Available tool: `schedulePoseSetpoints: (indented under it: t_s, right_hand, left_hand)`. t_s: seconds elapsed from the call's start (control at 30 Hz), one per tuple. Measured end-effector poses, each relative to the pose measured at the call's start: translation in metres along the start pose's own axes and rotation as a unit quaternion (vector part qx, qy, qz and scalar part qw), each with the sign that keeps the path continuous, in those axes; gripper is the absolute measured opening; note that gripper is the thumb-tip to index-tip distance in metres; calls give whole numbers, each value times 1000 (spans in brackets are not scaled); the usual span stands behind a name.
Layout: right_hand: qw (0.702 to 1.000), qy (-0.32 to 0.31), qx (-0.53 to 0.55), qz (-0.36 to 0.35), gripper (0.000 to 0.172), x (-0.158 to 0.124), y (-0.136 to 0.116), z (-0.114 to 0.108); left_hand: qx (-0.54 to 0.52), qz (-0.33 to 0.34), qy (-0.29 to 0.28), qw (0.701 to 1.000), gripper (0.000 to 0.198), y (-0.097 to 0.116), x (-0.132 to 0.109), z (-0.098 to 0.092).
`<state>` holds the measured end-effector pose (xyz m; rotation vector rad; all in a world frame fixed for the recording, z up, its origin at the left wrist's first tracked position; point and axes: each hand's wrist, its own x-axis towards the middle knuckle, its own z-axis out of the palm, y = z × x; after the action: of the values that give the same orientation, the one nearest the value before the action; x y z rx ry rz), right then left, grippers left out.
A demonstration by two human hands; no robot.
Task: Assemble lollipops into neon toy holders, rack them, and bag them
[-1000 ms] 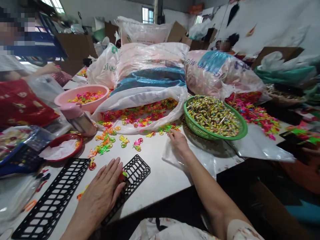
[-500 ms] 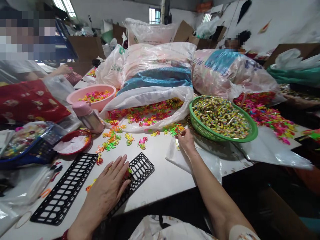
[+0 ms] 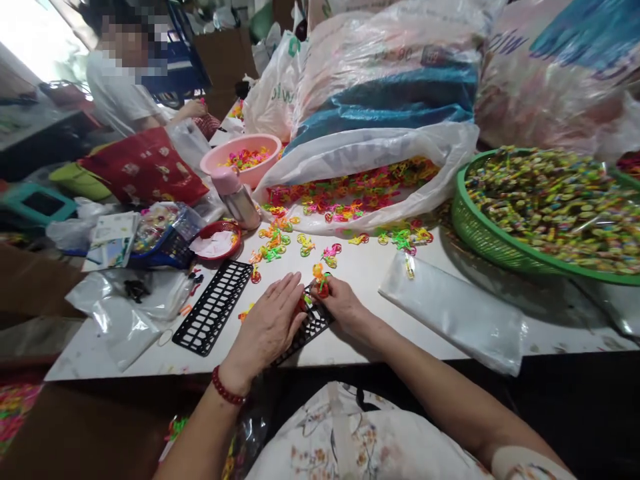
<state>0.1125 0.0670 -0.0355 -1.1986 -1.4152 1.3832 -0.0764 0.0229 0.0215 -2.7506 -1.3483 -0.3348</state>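
Note:
My left hand (image 3: 267,317) lies with its fingers stretched flat over one end of a black plastic grid tray (image 3: 316,321). Something greenish shows by its fingertips, mostly covered. Just beside it, my right hand (image 3: 345,305) pinches a small orange, green and red plastic toy bicycle (image 3: 321,279) above the tray's far part. A second black grid tray (image 3: 215,307) rests on the table to the left. Beyond my hands are scattered more toy bicycles (image 3: 273,243), some in a loose group and others single.
An opened sack (image 3: 370,143) spills toys at the back. A green basket (image 3: 465,213) of small wrapped pieces stands right, near clear plastic bags (image 3: 455,310). A pink basin (image 3: 215,160), flask (image 3: 241,203) and red dish (image 3: 237,250) stand left. A person (image 3: 117,93) sits farther back.
My right hand has moved left from the toys near the basket to the tray, carrying a toy bicycle. My left hand stays on the tray. The camera view has turned down and left.

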Motion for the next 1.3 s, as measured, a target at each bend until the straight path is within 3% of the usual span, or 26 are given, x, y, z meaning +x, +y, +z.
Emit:
schedulePoseSetpoints:
  t_s: [0.1,0.27,0.5,0.7,0.8,0.87,0.97,1.03,1.17,1.3]
  right_hand:
    - [985,-20,-159,-61,7,6,1,5]
    - [944,-88,-298,-108,14,16,0,2]
    - [915,-143,-354,-128,25,24,1,-1]
    - [907,-138,-371,-141,23,20,3,-1]
    - [924,-72,-336,-167,13,8,-1,-31]
    - [928,37,-345,-139,12,-5,-5,-69]
    - [885,218,-411,-35,14,-22,-8,-139]
    - [839,266,-475,-17,17,-24,-10,-181]
    - [759,241,-605,27,29,-10,-9,-228]
    - [747,193,-636,31,25,10,-5,-234]
  left_hand:
    - [-6,-2,-5,1000,53,2,0,-4]
    - [-16,-3,-4,1000,56,2,0,-5]
    - [-21,2,-7,1000,65,1,0,-6]
    - [19,39,30,999,69,-2,11,5]
    - [43,52,29,997,69,-3,14,12]
    - [47,51,30,997,70,-4,14,14]
    - [46,50,34,997,71,-4,11,14]
    - [42,50,34,997,70,-4,11,14]
    - [37,42,32,998,70,-3,11,15]
    - [21,31,28,999,68,-3,11,13]
